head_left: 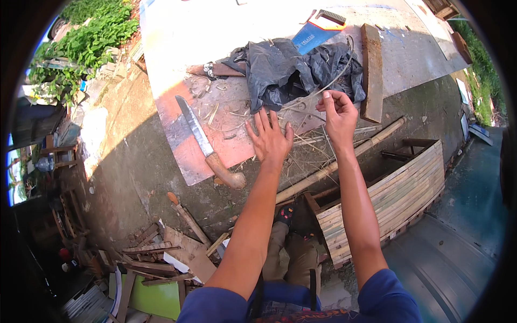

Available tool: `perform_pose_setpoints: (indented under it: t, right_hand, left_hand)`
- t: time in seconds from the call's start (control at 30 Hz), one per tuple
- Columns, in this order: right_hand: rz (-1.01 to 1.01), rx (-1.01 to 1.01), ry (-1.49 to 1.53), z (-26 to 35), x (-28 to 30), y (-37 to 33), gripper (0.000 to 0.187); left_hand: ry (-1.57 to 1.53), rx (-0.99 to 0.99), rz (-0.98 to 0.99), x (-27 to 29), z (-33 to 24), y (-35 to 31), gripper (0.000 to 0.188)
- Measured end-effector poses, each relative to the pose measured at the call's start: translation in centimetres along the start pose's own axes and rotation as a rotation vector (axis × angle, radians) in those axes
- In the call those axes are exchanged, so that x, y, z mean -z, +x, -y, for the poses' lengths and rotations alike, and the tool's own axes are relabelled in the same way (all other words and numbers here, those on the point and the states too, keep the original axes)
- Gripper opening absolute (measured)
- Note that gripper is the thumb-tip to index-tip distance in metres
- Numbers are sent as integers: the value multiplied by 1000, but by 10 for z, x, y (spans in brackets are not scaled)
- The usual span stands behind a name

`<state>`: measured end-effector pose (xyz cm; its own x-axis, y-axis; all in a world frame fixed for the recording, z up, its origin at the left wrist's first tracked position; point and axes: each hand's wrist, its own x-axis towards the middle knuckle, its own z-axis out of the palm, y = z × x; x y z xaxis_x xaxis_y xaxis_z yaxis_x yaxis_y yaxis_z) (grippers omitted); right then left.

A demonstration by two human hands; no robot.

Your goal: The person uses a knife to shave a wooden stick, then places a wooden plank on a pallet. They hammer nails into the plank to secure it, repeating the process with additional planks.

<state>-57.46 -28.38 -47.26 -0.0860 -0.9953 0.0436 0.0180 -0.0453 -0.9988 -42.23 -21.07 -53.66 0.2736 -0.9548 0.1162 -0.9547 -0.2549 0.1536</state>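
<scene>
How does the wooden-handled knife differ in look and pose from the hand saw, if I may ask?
The knife has a long, narrow, bare metal blade; the saw has a broad blue one. The knife's handle is plain brown wood, the saw's orange, white and dark. The knife's handle end lies nearer the person, the saw's farther away. Both are bladed tools.

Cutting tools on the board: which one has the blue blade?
The handsaw, beyond the black plastic. Its blade is broad and blue; the wooden-handled knife at left has a long grey blade.
</scene>
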Motion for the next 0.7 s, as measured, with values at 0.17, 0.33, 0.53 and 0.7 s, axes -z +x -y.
perform_pose_setpoints:
  t: [0.17,0.33,0.53,0.7]
  right_hand:
    - [-160,-107,-42,-18,19,-32,15]
    - [-286,452,-545,-11,48,24,16]
    - [179,446,-1185,-49,68,120,21]
    - [233,459,-1059,-75,70,125,25]
  left_hand:
    - [69,11,11,-7,0,-2,67]
    - [56,1,-45,-9,0,-1,66]
    - [79,-31,-105,-13,2,-3,65]
    - [63,-64,-175,-17,4,-4,63]
